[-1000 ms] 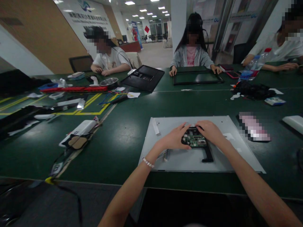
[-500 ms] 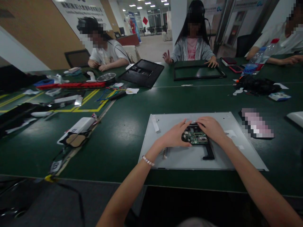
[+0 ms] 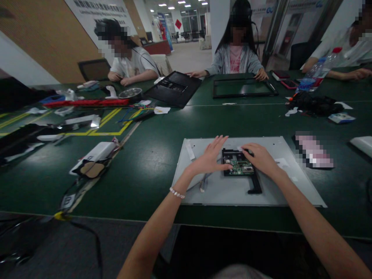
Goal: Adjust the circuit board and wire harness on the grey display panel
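A green circuit board (image 3: 240,167) in a black plastic bracket (image 3: 255,185) lies on a pale grey metal panel (image 3: 279,193). My left hand (image 3: 209,158) is at the board's left side, fingers stretched out and spread, with the thumb over the board's left edge. My right hand (image 3: 260,158) has its fingers curled round the bracket's upper right edge; part of that edge is hidden beneath them. A thin cable with a light connector (image 3: 202,186) lies on the panel below my left hand.
A pink phone-like item (image 3: 314,150) lies right of the panel, and a white battery pack (image 3: 97,159) with wires lies left. Across the green table (image 3: 151,186), a person touches a black cover (image 3: 174,90) and a black frame (image 3: 244,95). Bottles (image 3: 316,75) stand at the right.
My left hand has moved left off the bracket and its fingers have spread. My right hand stays at the bracket. The person opposite has lowered a hand onto the black cover.
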Demonstrator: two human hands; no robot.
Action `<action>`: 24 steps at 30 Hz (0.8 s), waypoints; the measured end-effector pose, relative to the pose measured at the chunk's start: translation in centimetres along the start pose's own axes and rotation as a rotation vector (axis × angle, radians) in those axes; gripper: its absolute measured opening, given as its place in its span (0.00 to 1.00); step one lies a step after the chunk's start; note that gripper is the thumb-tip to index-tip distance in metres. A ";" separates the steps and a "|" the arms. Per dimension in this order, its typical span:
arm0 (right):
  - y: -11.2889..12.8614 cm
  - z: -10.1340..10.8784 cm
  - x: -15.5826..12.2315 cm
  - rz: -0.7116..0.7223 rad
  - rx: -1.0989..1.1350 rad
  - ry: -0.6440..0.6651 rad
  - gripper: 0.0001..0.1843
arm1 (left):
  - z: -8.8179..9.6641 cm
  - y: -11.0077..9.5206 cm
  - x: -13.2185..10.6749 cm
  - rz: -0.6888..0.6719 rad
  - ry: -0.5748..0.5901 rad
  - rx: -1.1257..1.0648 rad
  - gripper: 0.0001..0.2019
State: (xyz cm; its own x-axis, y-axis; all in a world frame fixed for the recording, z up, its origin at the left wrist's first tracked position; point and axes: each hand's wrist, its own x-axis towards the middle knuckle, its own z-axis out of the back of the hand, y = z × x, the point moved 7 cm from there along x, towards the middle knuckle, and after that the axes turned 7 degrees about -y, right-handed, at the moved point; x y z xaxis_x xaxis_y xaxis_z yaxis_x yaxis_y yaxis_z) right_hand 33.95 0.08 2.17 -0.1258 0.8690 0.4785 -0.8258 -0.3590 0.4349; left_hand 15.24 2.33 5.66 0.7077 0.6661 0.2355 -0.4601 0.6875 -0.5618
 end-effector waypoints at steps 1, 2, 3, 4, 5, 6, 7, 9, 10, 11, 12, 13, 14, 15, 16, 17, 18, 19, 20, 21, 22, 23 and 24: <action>-0.1 0.3 -0.1 -0.006 0.000 -0.022 0.15 | 1.3 0.8 0.1 0.022 -0.086 0.027 0.45; -0.2 0.5 -0.1 -0.012 -0.001 -0.045 0.16 | 2.9 1.9 0.1 0.058 -0.195 0.065 0.39; -0.2 0.8 -0.1 -0.018 -0.003 -0.070 0.16 | 4.5 3.3 -0.1 0.113 -0.317 0.114 0.34; -0.2 1.2 -0.2 -0.023 -0.005 -0.096 0.17 | 6.0 4.7 -0.5 0.183 -0.431 0.167 0.28; -0.2 1.5 -0.2 -0.026 -0.006 -0.121 0.17 | 7.2 6.2 -1.0 0.264 -0.518 0.214 0.24; -0.2 1.7 -0.3 -0.029 -0.008 -0.141 0.18 | 8.0 7.6 -1.6 0.342 -0.566 0.244 0.22; -0.1 1.9 -0.3 -0.032 -0.009 -0.157 0.18 | 8.4 8.9 -2.1 0.413 -0.575 0.255 0.20; 0.0 2.2 -0.4 -0.036 -0.012 -0.178 0.17 | 8.3 10.8 -2.7 0.515 -0.514 0.249 0.17; 0.1 2.3 -0.5 -0.035 -0.013 -0.184 0.17 | 8.1 11.3 -3.0 0.544 -0.471 0.245 0.17; 0.1 2.3 -0.5 -0.034 -0.014 -0.190 0.17 | 7.8 11.7 -3.1 0.562 -0.435 0.249 0.16; 0.2 2.4 -0.5 -0.032 -0.014 -0.194 0.17 | 7.5 11.8 -3.2 0.571 -0.405 0.258 0.16; 0.3 2.4 -0.6 -0.031 -0.013 -0.196 0.16 | 7.3 11.9 -3.2 0.574 -0.386 0.271 0.17; 0.3 2.5 -0.6 -0.031 -0.013 -0.197 0.17 | 7.2 11.9 -3.2 0.576 -0.374 0.284 0.17; 0.3 2.5 -0.6 -0.032 -0.012 -0.199 0.16 | 7.1 12.0 -3.2 0.579 -0.365 0.296 0.18; 0.4 2.6 -0.6 -0.034 -0.009 -0.200 0.16 | 7.0 12.0 -3.2 0.582 -0.357 0.304 0.18; 0.4 2.6 -0.6 -0.034 -0.005 -0.203 0.16 | 6.9 12.1 -3.2 0.587 -0.351 0.309 0.18; 0.5 2.7 -0.6 -0.033 -0.002 -0.206 0.16 | 6.8 12.3 -3.2 0.593 -0.346 0.309 0.17; 0.5 2.7 -0.6 -0.031 0.002 -0.207 0.16 | 6.8 12.4 -3.2 0.600 -0.342 0.303 0.16; 0.5 2.8 -0.6 -0.030 0.005 -0.209 0.16 | 6.8 12.5 -3.3 0.605 -0.338 0.294 0.15; 0.5 2.8 -0.6 -0.029 0.006 -0.211 0.16 | 6.8 12.5 -3.3 0.610 -0.337 0.285 0.14; 0.6 2.8 -0.6 -0.028 0.006 -0.213 0.16 | 6.8 12.5 -3.3 0.612 -0.338 0.278 0.14; 0.6 2.9 -0.6 -0.028 0.007 -0.214 0.16 | 6.9 12.5 -3.3 0.609 -0.340 0.273 0.14; 0.6 2.9 -0.6 -0.029 0.008 -0.217 0.16 | 7.0 12.5 -3.4 0.604 -0.344 0.267 0.14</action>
State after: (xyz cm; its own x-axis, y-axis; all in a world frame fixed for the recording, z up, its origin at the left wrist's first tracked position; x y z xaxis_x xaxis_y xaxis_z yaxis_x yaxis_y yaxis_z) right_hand 35.15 -1.63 4.39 0.0199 0.7857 0.6183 -0.8226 -0.3386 0.4568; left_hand 3.39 10.67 3.39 0.1025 0.9731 0.2065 -0.8616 0.1906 -0.4704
